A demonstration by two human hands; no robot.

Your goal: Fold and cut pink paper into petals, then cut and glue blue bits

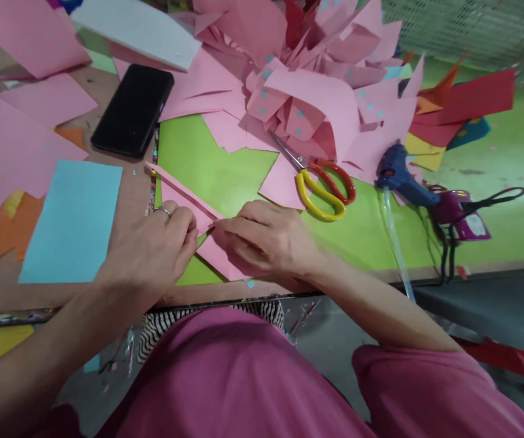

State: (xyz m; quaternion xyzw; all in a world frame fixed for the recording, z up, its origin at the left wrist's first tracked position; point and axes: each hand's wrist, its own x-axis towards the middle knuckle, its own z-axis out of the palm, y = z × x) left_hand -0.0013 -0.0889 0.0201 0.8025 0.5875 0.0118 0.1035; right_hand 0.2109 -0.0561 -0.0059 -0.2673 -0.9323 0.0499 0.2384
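A folded pink paper strip (pixel 184 196) lies on a green sheet (pixel 207 164) near the table's front edge. My left hand (pixel 152 246), with a ring on one finger, has its fingers curled down and pinches the paper's fold. My right hand (pixel 266 237) faces it, fingers pressed together on the same pink paper, holding it flat against the table. The fingertips of both hands almost touch at the crease.
Red-and-yellow scissors (pixel 323 185) lie just beyond my right hand. A blue glue gun (pixel 401 179) sits right of them, a black phone (pixel 132 109) at the back left, a light blue sheet (pixel 72 222) on the left. A heap of pink paper pieces (pixel 307 79) fills the back.
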